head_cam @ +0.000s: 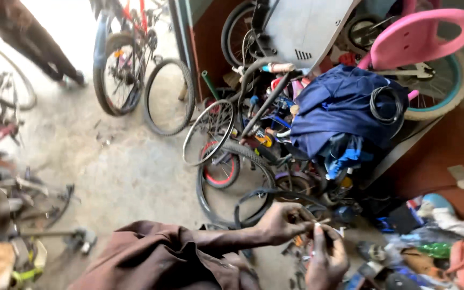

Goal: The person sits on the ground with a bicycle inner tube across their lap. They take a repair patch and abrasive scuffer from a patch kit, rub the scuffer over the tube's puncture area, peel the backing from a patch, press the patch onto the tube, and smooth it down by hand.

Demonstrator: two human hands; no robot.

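My left hand (284, 223) reaches in from a brown sleeve (157, 258), and its fingers pinch a small pale thin part (322, 220). Just below it, my right hand (326, 260) has its fingertips closed on the same part. The part is too small to tell what kind it is. A black tyre (226, 212) lies on the floor right behind my hands, with a loose black rubber tube (267, 193) arching over it.
A heap of bicycle wheels, frames and a dark blue cloth (345, 107) fills the middle and right. A pink seat (420, 35) sits at the top right. Bicycles (124, 59) stand on the concrete floor (124, 172). Another person's leg (33, 43) shows at the top left. Clutter (430, 241) lies at the lower right.
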